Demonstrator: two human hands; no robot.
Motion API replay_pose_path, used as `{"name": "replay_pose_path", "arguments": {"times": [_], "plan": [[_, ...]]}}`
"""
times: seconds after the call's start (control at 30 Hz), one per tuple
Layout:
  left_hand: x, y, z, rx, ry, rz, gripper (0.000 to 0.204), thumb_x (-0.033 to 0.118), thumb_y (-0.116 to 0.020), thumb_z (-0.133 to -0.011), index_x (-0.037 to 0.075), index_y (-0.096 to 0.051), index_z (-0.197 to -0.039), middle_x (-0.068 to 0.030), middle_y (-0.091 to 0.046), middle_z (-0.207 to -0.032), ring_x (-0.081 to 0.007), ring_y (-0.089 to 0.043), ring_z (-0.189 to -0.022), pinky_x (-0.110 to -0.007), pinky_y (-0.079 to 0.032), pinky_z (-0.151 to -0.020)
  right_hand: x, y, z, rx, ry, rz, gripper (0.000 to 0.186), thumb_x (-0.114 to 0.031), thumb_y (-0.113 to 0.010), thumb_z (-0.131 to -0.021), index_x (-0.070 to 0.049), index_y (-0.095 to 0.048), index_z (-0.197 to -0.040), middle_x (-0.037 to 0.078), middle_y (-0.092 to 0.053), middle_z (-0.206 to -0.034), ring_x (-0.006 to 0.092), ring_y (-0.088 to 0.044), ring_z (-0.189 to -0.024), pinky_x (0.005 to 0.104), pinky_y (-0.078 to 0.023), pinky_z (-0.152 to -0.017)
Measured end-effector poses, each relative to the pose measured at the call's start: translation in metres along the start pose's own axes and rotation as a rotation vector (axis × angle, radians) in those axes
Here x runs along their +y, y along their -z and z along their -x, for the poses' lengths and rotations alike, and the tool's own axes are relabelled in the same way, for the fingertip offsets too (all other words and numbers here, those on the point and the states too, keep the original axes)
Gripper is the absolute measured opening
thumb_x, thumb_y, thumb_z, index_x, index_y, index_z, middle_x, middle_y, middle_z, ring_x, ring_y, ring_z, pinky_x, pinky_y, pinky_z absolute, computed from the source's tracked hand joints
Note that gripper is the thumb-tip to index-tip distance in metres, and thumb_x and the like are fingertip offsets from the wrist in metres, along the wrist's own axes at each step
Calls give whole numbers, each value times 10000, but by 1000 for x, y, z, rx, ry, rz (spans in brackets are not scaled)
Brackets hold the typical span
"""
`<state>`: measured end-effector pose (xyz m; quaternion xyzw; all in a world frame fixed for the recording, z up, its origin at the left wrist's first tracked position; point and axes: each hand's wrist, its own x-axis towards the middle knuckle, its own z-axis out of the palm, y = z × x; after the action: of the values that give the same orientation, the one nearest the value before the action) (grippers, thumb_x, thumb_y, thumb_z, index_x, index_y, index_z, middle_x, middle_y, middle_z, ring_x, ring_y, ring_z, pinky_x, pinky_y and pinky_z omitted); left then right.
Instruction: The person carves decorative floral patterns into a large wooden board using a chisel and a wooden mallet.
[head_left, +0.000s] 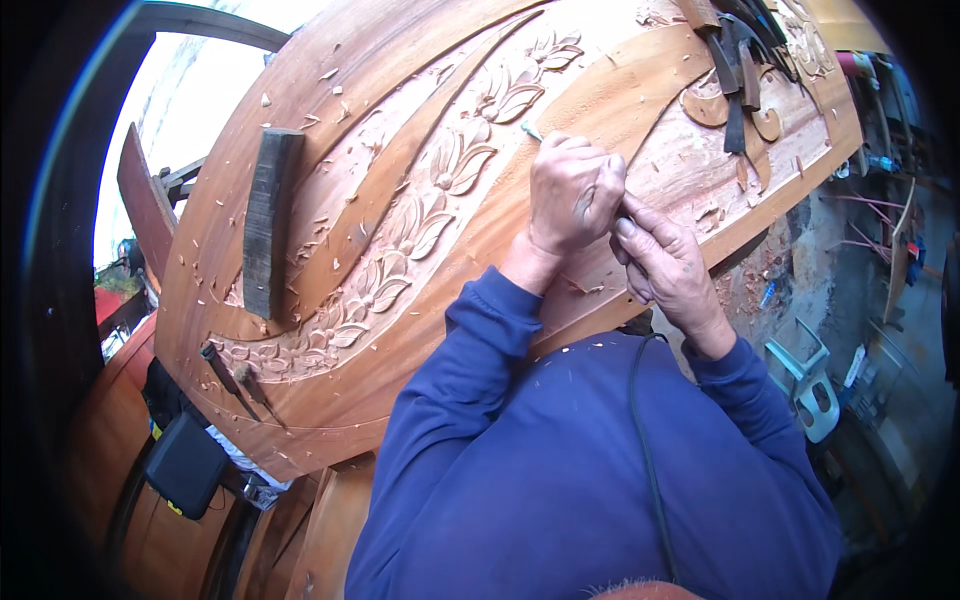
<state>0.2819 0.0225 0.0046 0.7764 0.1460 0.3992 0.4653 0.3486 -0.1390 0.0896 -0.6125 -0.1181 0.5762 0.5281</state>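
Note:
My left hand (575,192) is closed in a fist over a large carved wooden panel (610,95). A small pale green tip (531,130) of a slim thing sticks out past its knuckles; the rest is hidden in the fist. Right beside it, my right hand (668,262) has thumb and fingers pressed together, touching or almost touching the left. Whatever it grips is hidden. A band of carved leaves and flowers (383,280) runs along the panel to the left of my hands.
A dark wooden block (272,225) lies on the panel's left, with two chisels (228,380) near the lower left edge. Several carving tools (738,75) are heaped at the upper right. Wood chips are scattered about. A pale teal plastic chair (808,385) stands at right.

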Motion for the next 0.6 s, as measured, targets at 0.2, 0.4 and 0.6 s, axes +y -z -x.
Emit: {"name": "replay_pose_path", "arguments": {"times": [0.2,0.4,0.6], "plan": [[-13,0,-7,-100,39,89,395,197,-527,-1009,110,-545,-624,-79,-565,-563,-316,-554,-557,-458,-405,-641,-11,-27,-5,189,-31,-143,479,-158,-548,-1131,-8,-492,-1582,6,-608,-844,11,-438,-481,199,-399,-434],[-18,-9,-14,-46,-41,56,337,173,-537,-992,117,-557,-660,-60,-570,-567,-304,-547,-525,-459,-389,-595,-31,-19,-7,177,-77,-111,486,-168,-547,-1132,10,-482,-1581,20,-607,-849,17,-441,-480,199,-401,-431],[-18,-24,-16,17,-14,29,376,174,-565,-936,121,-529,-566,-74,-556,-534,-309,-524,-507,-452,-388,-595,-38,-3,-11,181,-112,-106,474,-147,-556,-1125,12,-498,-1568,32,-613,-854,18,-437,-469,189,-380,-420]]}}
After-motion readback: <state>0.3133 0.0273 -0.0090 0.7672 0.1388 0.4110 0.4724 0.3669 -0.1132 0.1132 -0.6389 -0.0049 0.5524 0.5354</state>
